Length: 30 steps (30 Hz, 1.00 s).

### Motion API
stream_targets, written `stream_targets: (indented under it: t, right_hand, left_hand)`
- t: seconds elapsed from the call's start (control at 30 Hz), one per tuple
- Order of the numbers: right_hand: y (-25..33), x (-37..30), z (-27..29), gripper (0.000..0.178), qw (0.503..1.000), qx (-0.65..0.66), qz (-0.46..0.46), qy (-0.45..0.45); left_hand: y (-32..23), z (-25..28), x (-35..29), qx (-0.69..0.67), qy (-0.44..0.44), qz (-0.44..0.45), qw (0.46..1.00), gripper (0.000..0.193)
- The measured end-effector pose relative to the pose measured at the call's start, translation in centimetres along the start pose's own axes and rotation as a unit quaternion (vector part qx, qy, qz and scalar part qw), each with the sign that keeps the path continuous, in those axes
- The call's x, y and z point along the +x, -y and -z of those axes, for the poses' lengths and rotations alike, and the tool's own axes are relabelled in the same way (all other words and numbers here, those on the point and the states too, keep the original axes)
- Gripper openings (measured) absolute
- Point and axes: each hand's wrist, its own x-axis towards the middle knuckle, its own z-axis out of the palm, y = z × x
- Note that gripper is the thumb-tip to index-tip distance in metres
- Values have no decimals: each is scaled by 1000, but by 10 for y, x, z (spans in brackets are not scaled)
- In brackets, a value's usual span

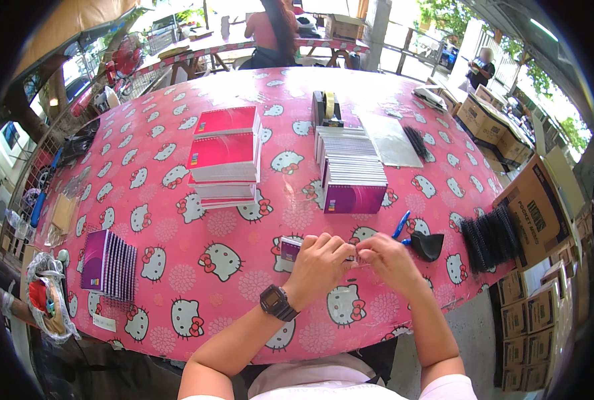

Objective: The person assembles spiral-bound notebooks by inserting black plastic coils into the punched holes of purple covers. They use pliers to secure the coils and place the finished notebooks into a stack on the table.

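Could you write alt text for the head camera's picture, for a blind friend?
A person's left hand and right hand meet at a small purple notebook on a pink, cat-patterned tablecloth. Pink notebooks are stacked ahead, purple notebooks line up ahead and at left, and black coils lie at right by a cardboard box.

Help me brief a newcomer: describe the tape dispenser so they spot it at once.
On the pink table, find the longer notebook row. At its far end sits the black dispenser, set apart from that row by its yellowish tape roll.
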Motion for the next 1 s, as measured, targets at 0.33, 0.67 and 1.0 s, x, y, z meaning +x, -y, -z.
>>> stream_targets:
  t: [0.33,0.67,1.0]
  right_hand:
    - [-110,-65,22,75,912,-272,-255,-174]
    - [-37,-41,44,53,959,266,-88,-37]
    - [-19,-9,-13,55,877,419,-4,235]
  left_hand:
    - [4,0,1,2,53,-14,999,21]
    - [20,35,-16,25,66,-11,997,28]
    - [15,37,-22,9,45,-25,999,30]
